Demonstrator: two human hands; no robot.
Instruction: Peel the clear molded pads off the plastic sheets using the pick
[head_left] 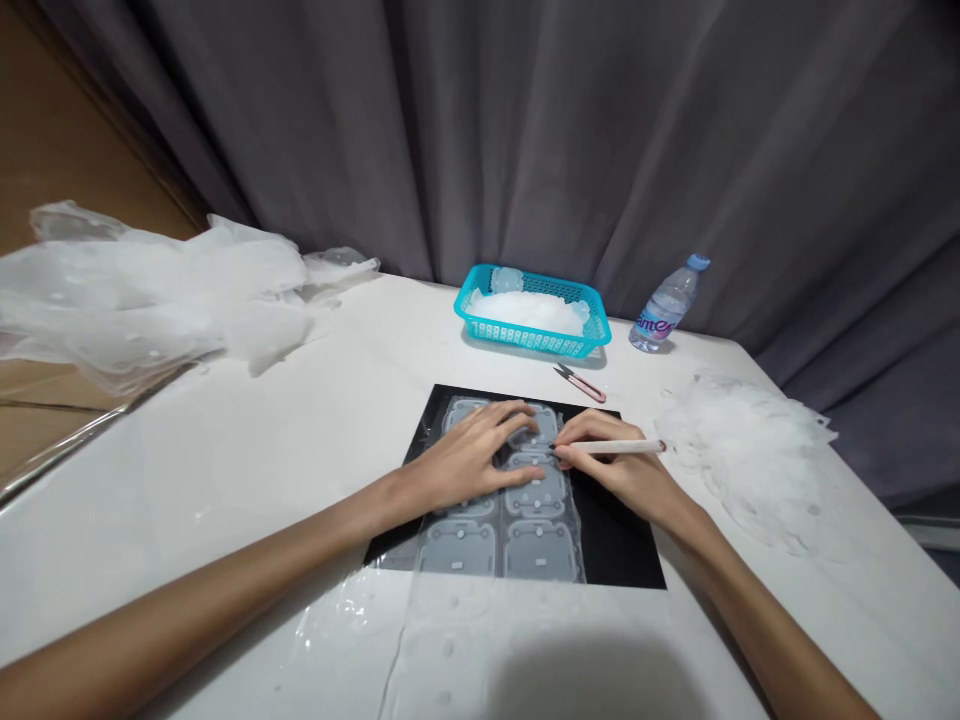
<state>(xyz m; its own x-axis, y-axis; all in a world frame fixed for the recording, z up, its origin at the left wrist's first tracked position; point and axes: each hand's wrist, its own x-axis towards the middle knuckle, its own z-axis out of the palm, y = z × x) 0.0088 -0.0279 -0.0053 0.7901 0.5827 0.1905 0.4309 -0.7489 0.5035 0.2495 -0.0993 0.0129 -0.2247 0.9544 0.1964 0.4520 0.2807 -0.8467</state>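
My left hand [480, 455] lies with its fingers spread on a clear plastic sheet [540, 545] of rounded square pieces in two columns. The sheet rests on a black mat [619, 550] and runs past its near edge onto the table. A slim white pen-like tool [615, 447] is pinched in my right hand [619, 460], its dark tip pointing left at the sheet, close to my left fingers. Whether the tip touches the plastic I cannot tell. My left hand hides part of the left column.
Beyond the mat, pink-handled thread snips [585, 383] lie before a turquoise basket [532, 345] holding white translucent pieces. A water bottle [667, 305] stands to its right. A pile of thin translucent pieces [750, 450] sits at right, crumpled plastic [165, 290] at left.
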